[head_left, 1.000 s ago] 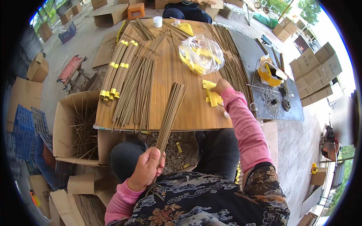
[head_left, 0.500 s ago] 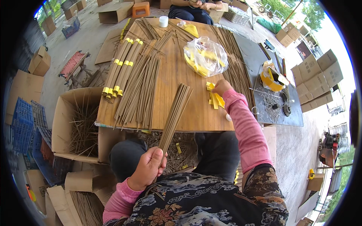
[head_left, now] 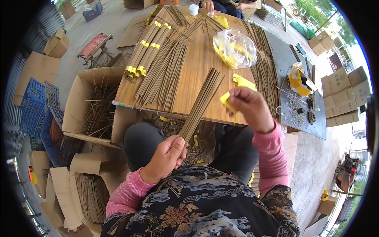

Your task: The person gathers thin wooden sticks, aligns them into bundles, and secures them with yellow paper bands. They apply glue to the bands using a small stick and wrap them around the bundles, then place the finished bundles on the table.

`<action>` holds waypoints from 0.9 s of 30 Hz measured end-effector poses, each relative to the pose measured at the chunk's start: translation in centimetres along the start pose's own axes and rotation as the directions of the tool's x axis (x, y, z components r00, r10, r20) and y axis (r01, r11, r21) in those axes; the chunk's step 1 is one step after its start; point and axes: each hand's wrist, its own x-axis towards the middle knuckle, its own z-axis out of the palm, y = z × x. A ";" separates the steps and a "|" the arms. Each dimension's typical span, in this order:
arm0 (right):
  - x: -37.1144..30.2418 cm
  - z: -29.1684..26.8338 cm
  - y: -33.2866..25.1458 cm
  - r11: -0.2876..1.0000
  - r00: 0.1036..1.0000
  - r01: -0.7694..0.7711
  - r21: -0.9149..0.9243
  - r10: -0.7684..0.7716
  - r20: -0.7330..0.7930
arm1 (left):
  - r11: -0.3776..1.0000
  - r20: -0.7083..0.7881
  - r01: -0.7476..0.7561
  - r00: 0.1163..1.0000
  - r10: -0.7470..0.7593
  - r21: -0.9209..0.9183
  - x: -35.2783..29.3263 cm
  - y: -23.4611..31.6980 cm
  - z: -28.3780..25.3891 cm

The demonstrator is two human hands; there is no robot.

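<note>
A bundle of thin brown sticks point(head_left: 200, 101) slants up from my left hand point(head_left: 166, 155), whose fingers are wrapped round its lower end. My right hand point(head_left: 250, 107) pinches a yellow paper strip point(head_left: 226, 99) just right of the bundle, apart from it. Behind that hand, more yellow strips point(head_left: 244, 81) lie on the wooden table point(head_left: 197, 85). Loose sticks point(head_left: 164, 75) are spread on the table's left part. Beside them lie several finished-looking bundles point(head_left: 148, 49) with yellow bands at their ends and middles.
A clear plastic bag point(head_left: 235, 48) with yellow strips sits on the table. Left of the table stands a cardboard box point(head_left: 73, 106) of sticks. The grey board point(head_left: 282, 106) at right carries a yellow container point(head_left: 300, 83) and metal scraps. A person's hand point(head_left: 207, 5) shows across the table.
My right hand has lifted a yellow strip from the pile and brought it back toward the bundle. My left hand still grips the sticks. The whole view has shifted.
</note>
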 end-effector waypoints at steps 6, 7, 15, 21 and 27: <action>-6.4 7.3 2.3 0.988 0.988 -0.130 0.078 0.122 0.092 | 1.000 -0.012 -0.026 1.000 0.026 0.013 -1.0 -0.1 1.1; -6.6 7.9 2.9 0.992 0.992 -0.106 0.075 0.100 0.078 | 0.999 -0.002 -0.041 0.999 0.041 0.027 -1.2 -0.1 1.2; -7.6 9.8 3.4 0.992 0.993 -0.110 -0.065 0.112 0.030 | 0.992 0.019 -0.107 0.994 0.106 0.066 -2.4 -0.4 1.9; -8.0 10.4 2.9 0.988 0.999 -0.045 -0.147 0.040 -0.036 | 0.990 0.049 -0.129 0.991 0.126 0.063 -2.8 -0.6 1.9; -8.2 10.5 2.3 0.976 0.998 -0.025 -0.215 0.011 -0.065 | 0.988 0.078 -0.140 0.988 0.135 0.067 -3.1 -0.4 2.2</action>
